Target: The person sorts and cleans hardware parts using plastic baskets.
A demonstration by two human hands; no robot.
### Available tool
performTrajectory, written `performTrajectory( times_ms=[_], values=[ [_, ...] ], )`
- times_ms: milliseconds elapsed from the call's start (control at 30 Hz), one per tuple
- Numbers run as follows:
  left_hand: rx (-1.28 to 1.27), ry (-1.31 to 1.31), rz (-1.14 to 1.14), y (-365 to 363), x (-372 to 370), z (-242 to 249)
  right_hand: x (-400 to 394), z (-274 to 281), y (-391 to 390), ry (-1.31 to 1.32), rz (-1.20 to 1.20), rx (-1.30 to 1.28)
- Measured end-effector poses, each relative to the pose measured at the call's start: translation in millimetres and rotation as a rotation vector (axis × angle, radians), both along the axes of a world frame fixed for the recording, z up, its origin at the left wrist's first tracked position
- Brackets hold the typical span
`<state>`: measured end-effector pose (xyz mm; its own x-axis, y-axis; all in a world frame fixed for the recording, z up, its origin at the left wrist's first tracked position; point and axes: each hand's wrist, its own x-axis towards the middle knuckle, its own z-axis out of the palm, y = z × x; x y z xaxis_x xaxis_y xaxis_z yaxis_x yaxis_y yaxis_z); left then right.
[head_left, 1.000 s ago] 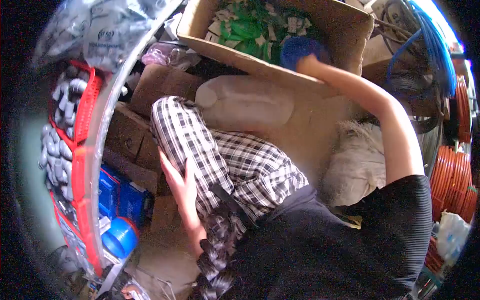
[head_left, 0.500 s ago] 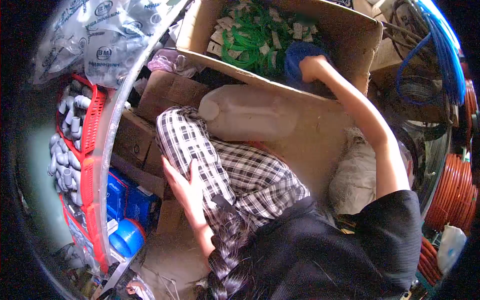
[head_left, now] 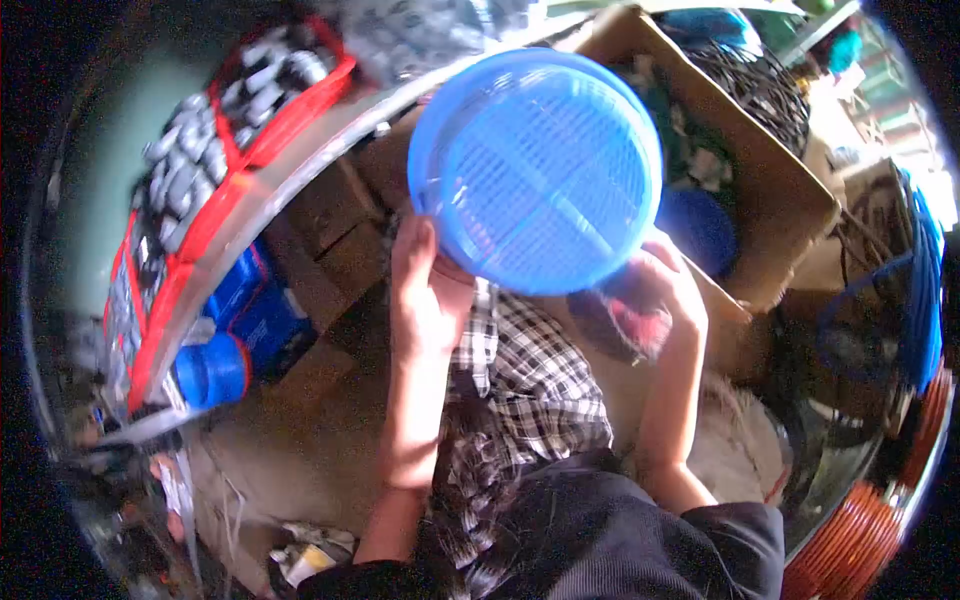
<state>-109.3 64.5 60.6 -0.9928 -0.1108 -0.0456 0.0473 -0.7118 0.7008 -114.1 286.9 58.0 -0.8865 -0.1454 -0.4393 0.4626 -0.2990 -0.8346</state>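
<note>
A round blue plastic basket (head_left: 540, 170) with a slotted, sieve-like bottom is held up in front of me, tilted so its round face shows. My left hand (head_left: 428, 300) grips its lower left edge, the thumb raised along the rim. On the lower right edge, my right hand (head_left: 675, 295) is closed on the same basket, with some fingers hidden. Below the right hand is a blurred dark and reddish patch that I cannot make out. Behind the basket, a cardboard box (head_left: 770, 200) holds another blue item (head_left: 697, 230) and some green and pale things, partly covered.
Red baskets (head_left: 185, 250) of grey pipe fittings stand at the left along a pale curved edge. Blue packages (head_left: 255, 300) and brown cartons (head_left: 330, 215) sit below them. Blue coiled tubing (head_left: 925, 280) and orange-red coils (head_left: 850, 540) are at the right. Checked trousers (head_left: 535, 350) cover my legs.
My right hand has come out of the cardboard box. My left hand has left my knee, and both hands now hold the blue basket up. The view has turned.
</note>
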Motion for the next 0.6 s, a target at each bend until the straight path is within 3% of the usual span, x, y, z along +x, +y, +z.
performTrajectory(
  times_ms=[33, 67, 100, 167, 233, 300, 333, 367, 400, 433, 500, 533, 567, 600],
  values=[
    [0.04, -0.054, 0.014, -12.1, -1.7, 5.3, -3.8, 8.5, -25.3, 0.121, 0.038, -0.103],
    [0.096, -0.065, 0.115, -23.1, 2.5, 5.4, -8.2, -19.9, -27.7, 0.256, 0.087, 0.107],
    [-0.004, -0.038, 0.17, -34.5, 3.9, 7.4, -14.2, -38.3, -35.8, 0.401, 0.13, 0.317],
    [-0.12, -0.136, 0.384, -47.4, 10.1, 13.7, -11.9, -55.4, -53.7, -0.034, -0.161, 0.035],
    [-0.155, -0.194, 0.527, -61.1, 13.4, 2.3, 3.5, -52.6, -68.8, -0.01, -0.149, -0.545],
    [-0.223, -0.112, 0.609, -61.6, 25.4, -1.7, 20.6, -55.0, -78.3, 0.075, -0.125, -0.476],
    [-0.136, -0.154, 0.751, -51.9, 23.5, -5.6, 32.8, -40.8, -90.5, 0.117, -0.087, -0.377],
    [-0.236, -0.09, 0.612, -43.2, 33.1, 2.5, 45.5, -21.2, -109.2, 0.159, -0.053, -0.276],
    [-0.216, 0.058, 0.374, -42.0, 41.9, -8.1, 54.6, -11.5, -127.4, 0.392, 0.044, 0.0],
    [-0.251, -0.047, 0.438, -22.0, 48.0, -27.9, 66.9, -11.5, -150.2, 0.669, 0.01, 0.283],
    [0.023, 0.014, -0.111, -14.9, 63.5, -31.1, 36.4, 3.7, -165.5, 1.191, -0.097, 0.424],
    [-0.309, 0.017, -0.018, -15.2, 68.2, -15.9, 26.4, 15.5, -164.2, 1.155, -0.04, 0.522],
    [-0.572, -0.004, -0.078, -23.0, 70.1, 0.0, 17.9, 24.6, -160.5, 1.113, 0.021, 0.622],
    [-0.836, -0.012, -0.137, -30.9, 71.9, 15.8, 9.9, 26.1, -160.5, 0.958, -0.002, 0.302]
  ],
)
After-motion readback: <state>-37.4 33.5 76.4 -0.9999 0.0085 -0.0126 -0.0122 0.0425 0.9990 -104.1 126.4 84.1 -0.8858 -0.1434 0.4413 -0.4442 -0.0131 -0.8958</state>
